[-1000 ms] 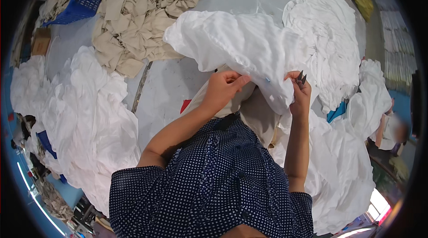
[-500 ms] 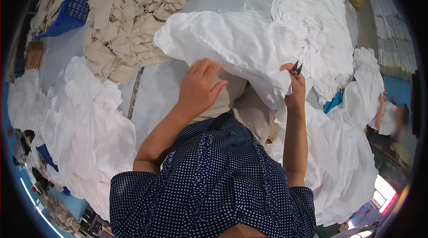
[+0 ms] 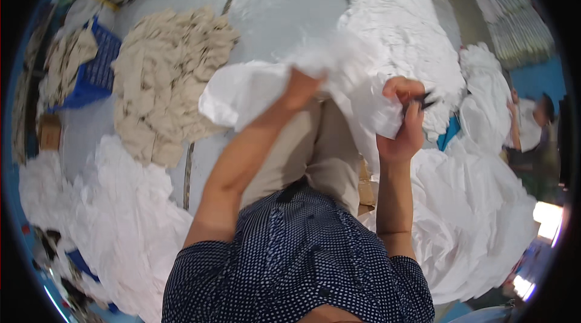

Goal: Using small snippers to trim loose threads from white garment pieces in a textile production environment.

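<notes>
A thin white cloth [image 3: 242, 90] stretches across my lap and the table before me, blurred at its raised far part. My left hand [image 3: 304, 87] is at the middle of this cloth; motion smears its fingers, so their grip is unclear. On the right, my right hand [image 3: 402, 120] is closed with a fold of the white cloth at its fingers. Small dark thread snips [image 3: 426, 100] stick out of that same hand, their points away from the cloth.
Beige cloth pieces [image 3: 172, 81] lie heaped to the left, beside a blue plastic basket [image 3: 100, 62]. White cloth heaps [image 3: 115, 226] flank me. A flatter white pile [image 3: 402, 26] lies far right on the grey table [image 3: 284, 5]. Another person [image 3: 538, 135] is at the right edge.
My left hand has moved right and a little farther away, onto the cloth. The cloth has shifted and bunched up. The right hand's fingers have curled in, and the view has tilted.
</notes>
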The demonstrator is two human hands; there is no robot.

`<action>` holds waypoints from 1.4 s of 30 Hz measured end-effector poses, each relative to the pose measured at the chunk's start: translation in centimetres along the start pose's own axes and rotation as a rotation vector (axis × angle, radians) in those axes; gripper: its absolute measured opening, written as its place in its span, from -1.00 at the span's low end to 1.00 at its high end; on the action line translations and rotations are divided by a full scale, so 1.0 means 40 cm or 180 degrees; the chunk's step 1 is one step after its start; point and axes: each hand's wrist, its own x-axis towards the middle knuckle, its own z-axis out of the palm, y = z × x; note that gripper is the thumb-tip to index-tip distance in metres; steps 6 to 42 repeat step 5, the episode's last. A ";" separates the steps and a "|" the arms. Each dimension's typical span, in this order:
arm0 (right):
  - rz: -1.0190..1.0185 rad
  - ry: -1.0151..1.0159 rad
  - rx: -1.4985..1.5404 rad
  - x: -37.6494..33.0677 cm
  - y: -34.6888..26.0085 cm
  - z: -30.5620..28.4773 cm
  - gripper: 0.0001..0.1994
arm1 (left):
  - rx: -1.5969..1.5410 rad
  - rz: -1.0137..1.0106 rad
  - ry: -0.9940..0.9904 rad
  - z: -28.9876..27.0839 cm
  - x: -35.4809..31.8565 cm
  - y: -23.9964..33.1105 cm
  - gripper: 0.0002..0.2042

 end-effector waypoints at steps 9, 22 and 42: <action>0.0563 -0.2739 -0.1923 -0.056 -0.048 0.021 -0.33 | 0.0264 -0.0060 0.0332 -0.335 0.172 0.346 -0.65; 0.0563 -0.2739 -0.1923 -0.056 -0.048 0.021 -0.33 | 0.0264 -0.0060 0.0332 -0.335 0.172 0.346 -0.65; 0.0563 -0.2739 -0.1923 -0.056 -0.048 0.021 -0.33 | 0.0264 -0.0060 0.0332 -0.335 0.172 0.346 -0.65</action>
